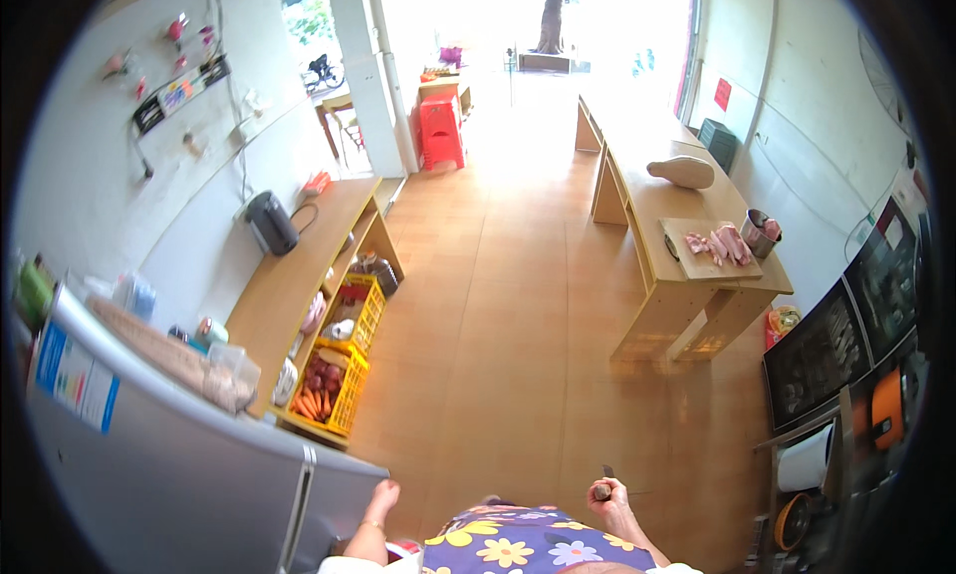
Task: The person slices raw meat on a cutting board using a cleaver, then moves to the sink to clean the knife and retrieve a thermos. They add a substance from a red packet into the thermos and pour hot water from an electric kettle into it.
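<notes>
My right hand [611,495] is closed around the wooden handle of a knife [603,491]. The handle's butt faces up at me, and a short stretch of dark blade shows beyond the fist. My left hand [385,492] is low beside the corner of a grey refrigerator [202,477]. Its fingers are mostly hidden, and whether it touches the refrigerator is unclear. Between my arms is a purple apron [523,548] with a flower print. Ahead on the right, cut raw meat [723,245] lies on a wooden cutting board [676,234].
The board rests on a long wooden table [642,200] with a metal pot [760,234] of meat. On the left, a wooden counter [299,275] holds an electric kettle [272,223]; yellow crates [347,395] sit below. Red stools [442,130] stand farther off. Dark shelving [814,365] lines the right.
</notes>
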Action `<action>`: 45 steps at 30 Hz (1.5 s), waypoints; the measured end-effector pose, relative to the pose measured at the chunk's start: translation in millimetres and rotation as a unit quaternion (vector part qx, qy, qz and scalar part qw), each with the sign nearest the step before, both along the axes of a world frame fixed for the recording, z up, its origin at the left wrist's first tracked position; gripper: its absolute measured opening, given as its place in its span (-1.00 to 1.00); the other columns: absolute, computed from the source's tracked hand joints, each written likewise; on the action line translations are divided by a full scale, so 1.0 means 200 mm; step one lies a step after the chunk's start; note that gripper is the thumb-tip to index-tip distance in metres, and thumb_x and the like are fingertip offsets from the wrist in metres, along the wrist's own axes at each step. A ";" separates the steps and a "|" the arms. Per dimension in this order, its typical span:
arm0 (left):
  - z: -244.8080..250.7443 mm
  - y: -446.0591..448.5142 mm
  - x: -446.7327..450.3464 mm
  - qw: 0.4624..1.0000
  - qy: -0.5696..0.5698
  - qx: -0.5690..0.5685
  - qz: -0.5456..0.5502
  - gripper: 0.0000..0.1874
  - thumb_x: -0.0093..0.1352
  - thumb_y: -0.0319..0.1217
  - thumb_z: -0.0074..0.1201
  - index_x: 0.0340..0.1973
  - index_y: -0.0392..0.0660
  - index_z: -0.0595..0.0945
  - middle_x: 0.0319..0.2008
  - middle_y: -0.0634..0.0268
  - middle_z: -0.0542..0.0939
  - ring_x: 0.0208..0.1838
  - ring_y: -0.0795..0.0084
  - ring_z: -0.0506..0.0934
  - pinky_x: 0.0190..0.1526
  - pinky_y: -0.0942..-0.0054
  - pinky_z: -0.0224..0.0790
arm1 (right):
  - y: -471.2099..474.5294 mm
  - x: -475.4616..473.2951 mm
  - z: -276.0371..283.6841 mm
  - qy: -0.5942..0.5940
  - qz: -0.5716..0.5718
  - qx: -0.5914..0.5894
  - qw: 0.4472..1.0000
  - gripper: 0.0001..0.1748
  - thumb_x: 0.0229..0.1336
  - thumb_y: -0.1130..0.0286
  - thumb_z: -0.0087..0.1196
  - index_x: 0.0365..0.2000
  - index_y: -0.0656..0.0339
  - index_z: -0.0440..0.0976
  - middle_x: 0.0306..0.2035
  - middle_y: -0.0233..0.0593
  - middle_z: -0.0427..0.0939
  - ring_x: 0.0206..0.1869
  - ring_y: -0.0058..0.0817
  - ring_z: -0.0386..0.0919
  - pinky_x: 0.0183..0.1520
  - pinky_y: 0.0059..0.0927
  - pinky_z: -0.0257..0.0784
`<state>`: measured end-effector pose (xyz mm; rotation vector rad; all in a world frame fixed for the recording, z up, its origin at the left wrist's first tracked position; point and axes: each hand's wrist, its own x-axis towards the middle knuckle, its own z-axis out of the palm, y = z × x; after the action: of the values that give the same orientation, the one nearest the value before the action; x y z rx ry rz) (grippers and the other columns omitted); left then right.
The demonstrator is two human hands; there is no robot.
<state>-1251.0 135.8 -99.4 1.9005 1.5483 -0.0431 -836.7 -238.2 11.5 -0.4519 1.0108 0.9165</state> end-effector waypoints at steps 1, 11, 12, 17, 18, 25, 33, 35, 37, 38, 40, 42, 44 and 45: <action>0.05 0.20 0.26 0.997 -0.072 -0.019 0.013 -0.66 0.29 -0.22 0.05 -0.21 -0.22 0.67 -0.26 0.01 0.68 -0.12 0.18 0.64 -0.07 0.29 0.47 | 0.09 0.08 0.02 0.001 -0.012 0.014 1.000 -0.85 -0.02 0.50 0.01 -0.62 0.14 0.29 -0.69 -0.41 0.41 -0.62 -0.58 0.44 -0.48 -0.51 0.50; 0.15 1.22 2.02 0.977 -0.196 -0.015 -0.086 -0.76 0.34 -0.31 0.10 -0.22 -0.22 0.65 -0.35 0.23 0.67 -0.26 0.48 0.58 -0.18 0.45 0.46 | 1.18 1.15 -0.04 0.054 0.024 0.081 0.995 -0.83 0.04 0.47 0.02 -0.61 0.19 0.30 -0.65 -0.35 0.42 -0.58 -0.52 0.44 -0.49 -0.52 0.49; 0.12 1.22 2.05 0.985 -0.161 -0.034 -0.051 -0.78 0.34 -0.32 0.11 -0.22 -0.21 0.65 -0.36 0.25 0.67 -0.27 0.51 0.57 -0.20 0.47 0.46 | 1.31 1.29 -0.03 0.063 0.038 0.058 0.996 -0.85 0.04 0.47 0.02 -0.57 0.20 0.30 -0.64 -0.33 0.42 -0.58 -0.52 0.45 -0.49 -0.51 0.49; 0.00 1.24 1.91 0.983 0.054 -0.174 -0.036 -0.69 0.23 -0.21 0.05 -0.31 -0.18 0.69 -0.27 -0.03 0.67 -0.14 0.10 0.64 -0.07 0.23 0.49 | 1.95 1.99 0.12 0.017 0.139 0.059 0.988 -0.87 0.08 0.47 0.01 -0.53 0.18 0.30 -0.63 -0.35 0.43 -0.58 -0.52 0.46 -0.50 -0.48 0.51; -0.02 1.26 1.87 0.970 0.100 -0.221 -0.030 -0.70 0.22 -0.24 0.03 -0.33 -0.20 0.69 -0.27 -0.07 0.65 -0.13 0.05 0.64 -0.09 0.21 0.49 | 2.09 2.12 0.14 -0.002 0.162 0.074 0.984 -0.87 0.07 0.47 0.01 -0.54 0.17 0.30 -0.63 -0.36 0.43 -0.58 -0.53 0.46 -0.50 -0.48 0.51; -0.13 1.70 1.94 0.953 0.157 -0.252 -0.061 -0.70 0.28 -0.31 0.03 -0.19 -0.22 0.66 -0.08 -0.08 0.60 -0.06 0.10 0.59 -0.06 0.24 0.47 | 3.05 2.93 0.11 -0.024 0.174 0.114 0.978 -0.87 0.07 0.47 0.01 -0.56 0.16 0.32 -0.63 -0.38 0.44 -0.58 -0.55 0.45 -0.49 -0.49 0.51; -0.16 3.37 3.40 0.991 0.052 -0.122 -0.004 -0.76 0.28 -0.33 -0.05 -0.39 -0.16 0.68 -0.36 -0.03 0.68 -0.29 0.00 0.64 -0.24 0.12 0.50 | 3.89 3.63 0.19 0.010 0.102 0.104 0.989 -0.84 0.09 0.47 0.02 -0.57 0.16 0.31 -0.63 -0.38 0.44 -0.57 -0.56 0.47 -0.49 -0.51 0.49; -0.04 3.83 3.91 0.998 -0.054 -0.010 -0.017 -0.70 0.30 -0.25 0.06 -0.27 -0.24 0.65 -0.42 0.10 0.66 -0.32 0.27 0.61 -0.25 0.31 0.47 | 4.03 3.81 0.21 0.001 0.077 0.135 0.988 -0.84 0.10 0.46 0.02 -0.57 0.16 0.31 -0.62 -0.39 0.44 -0.57 -0.57 0.46 -0.49 -0.51 0.48; 0.09 4.24 4.40 0.985 -0.168 -0.013 -0.035 -0.73 0.33 -0.29 0.06 -0.21 -0.23 0.63 -0.29 0.05 0.68 -0.20 0.23 0.63 -0.13 0.30 0.48 | 4.18 3.98 0.18 -0.015 0.064 0.109 0.992 -0.84 0.11 0.46 0.02 -0.57 0.15 0.33 -0.63 -0.40 0.44 -0.57 -0.58 0.46 -0.48 -0.50 0.48; 0.14 4.42 4.62 0.979 -0.197 0.001 -0.045 -0.75 0.34 -0.31 0.05 -0.22 -0.23 0.64 -0.29 0.07 0.68 -0.21 0.27 0.63 -0.15 0.33 0.48 | 4.26 4.07 0.16 -0.036 0.078 0.090 0.992 -0.84 0.10 0.45 0.02 -0.58 0.16 0.33 -0.63 -0.41 0.45 -0.56 -0.58 0.47 -0.47 -0.51 0.50; 0.20 4.71 4.97 0.973 -0.225 0.008 -0.046 -0.78 0.34 -0.34 0.05 -0.22 -0.22 0.64 -0.29 0.10 0.69 -0.22 0.32 0.63 -0.17 0.37 0.48 | 4.46 4.26 0.10 -0.038 0.072 0.049 0.995 -0.83 0.09 0.44 0.02 -0.59 0.18 0.34 -0.64 -0.41 0.46 -0.56 -0.58 0.48 -0.46 -0.52 0.52; 0.18 4.93 5.24 0.970 -0.242 0.014 -0.030 -0.78 0.34 -0.35 0.05 -0.21 -0.21 0.64 -0.29 0.12 0.69 -0.24 0.33 0.63 -0.19 0.39 0.48 | 4.67 4.49 0.05 -0.017 0.058 0.012 0.998 -0.84 0.08 0.45 0.01 -0.59 0.19 0.34 -0.64 -0.40 0.46 -0.56 -0.56 0.49 -0.47 -0.52 0.52; 0.12 5.03 5.37 0.971 -0.240 -0.012 -0.016 -0.78 0.32 -0.34 0.06 -0.22 -0.20 0.65 -0.30 0.12 0.69 -0.25 0.31 0.63 -0.18 0.36 0.49 | 4.91 4.72 0.03 0.006 0.046 0.012 0.999 -0.85 0.07 0.45 0.01 -0.59 0.18 0.33 -0.64 -0.39 0.46 -0.57 -0.55 0.49 -0.48 -0.52 0.52; 0.09 5.06 5.39 0.975 -0.218 -0.049 0.011 -0.78 0.31 -0.34 0.07 -0.22 -0.19 0.66 -0.30 0.11 0.69 -0.25 0.31 0.63 -0.18 0.35 0.49 | 5.06 4.85 0.04 0.024 0.032 -0.003 0.999 -0.85 0.06 0.45 0.01 -0.58 0.18 0.33 -0.64 -0.38 0.46 -0.57 -0.54 0.49 -0.48 -0.52 0.52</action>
<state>-172.3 1148.2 -81.6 1.6759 1.2420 0.2837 133.0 773.0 18.9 -0.4704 1.0473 0.9853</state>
